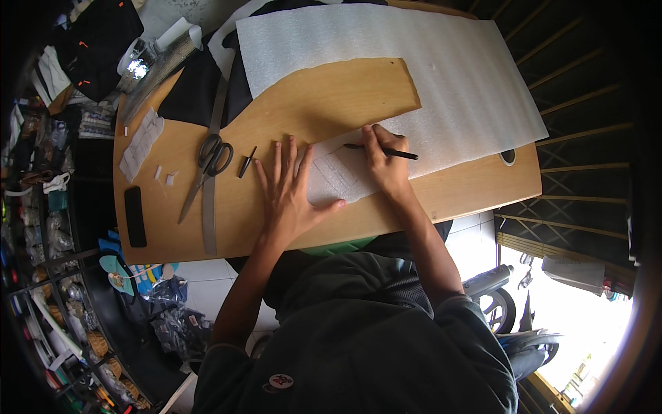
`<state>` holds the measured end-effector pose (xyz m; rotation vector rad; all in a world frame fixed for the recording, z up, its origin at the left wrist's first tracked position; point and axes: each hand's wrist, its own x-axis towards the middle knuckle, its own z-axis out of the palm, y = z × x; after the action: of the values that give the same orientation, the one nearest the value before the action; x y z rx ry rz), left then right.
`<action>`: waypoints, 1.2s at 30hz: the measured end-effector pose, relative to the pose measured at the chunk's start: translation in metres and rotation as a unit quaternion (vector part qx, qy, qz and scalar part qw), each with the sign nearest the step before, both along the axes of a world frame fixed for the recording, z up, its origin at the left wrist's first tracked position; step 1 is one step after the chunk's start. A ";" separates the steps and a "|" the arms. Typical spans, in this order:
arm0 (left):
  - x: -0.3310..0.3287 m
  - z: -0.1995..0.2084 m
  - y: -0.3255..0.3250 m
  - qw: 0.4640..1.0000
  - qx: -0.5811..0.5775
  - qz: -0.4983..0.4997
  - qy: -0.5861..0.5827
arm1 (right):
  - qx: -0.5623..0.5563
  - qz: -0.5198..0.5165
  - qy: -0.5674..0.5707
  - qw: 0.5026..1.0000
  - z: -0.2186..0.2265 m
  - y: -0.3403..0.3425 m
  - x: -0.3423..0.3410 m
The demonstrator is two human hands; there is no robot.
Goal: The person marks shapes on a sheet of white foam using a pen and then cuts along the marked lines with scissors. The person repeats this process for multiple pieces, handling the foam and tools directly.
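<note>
My left hand (284, 203) lies flat with its fingers spread, across the wooden table and the edge of a white foam sheet (462, 83). A black pen (403, 154) is gripped in my right hand (386, 169), its tip at the paper or foam beside the cut-out edge. Between my hands lies a pale piece with drawn lines (334, 172); whether it is separate from the sheet I cannot tell. Left of my left hand rests a small black pen-like object (246, 164). Further left, black-handled scissors (207, 162) lie partly open across a long grey strip (209, 214).
The wooden table (455, 196) has dark slots near its ends. A paper with drawn lines (141, 146) and small white scraps (169, 179) lie at the left. Black fabric (196, 90) covers the far left part. Crowded shelves (62, 276) stand left; a folding gate (572, 165) stands right.
</note>
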<state>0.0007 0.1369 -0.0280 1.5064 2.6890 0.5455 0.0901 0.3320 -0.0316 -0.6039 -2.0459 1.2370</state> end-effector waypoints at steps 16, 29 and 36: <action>-0.001 0.002 0.000 1.000 -0.004 0.003 -0.005 | -0.050 0.025 -0.008 0.998 0.003 0.014 0.001; 0.000 0.002 0.000 1.000 0.000 0.001 -0.011 | -0.004 -0.012 -0.028 1.000 0.008 0.006 0.004; -0.001 -0.001 -0.001 1.000 0.006 0.001 -0.014 | 0.012 -0.039 0.002 0.999 0.002 0.005 0.003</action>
<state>-0.0001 0.1363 -0.0286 1.4887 2.6710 0.5796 0.0931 0.3366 -0.0297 -0.6622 -2.0114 1.1657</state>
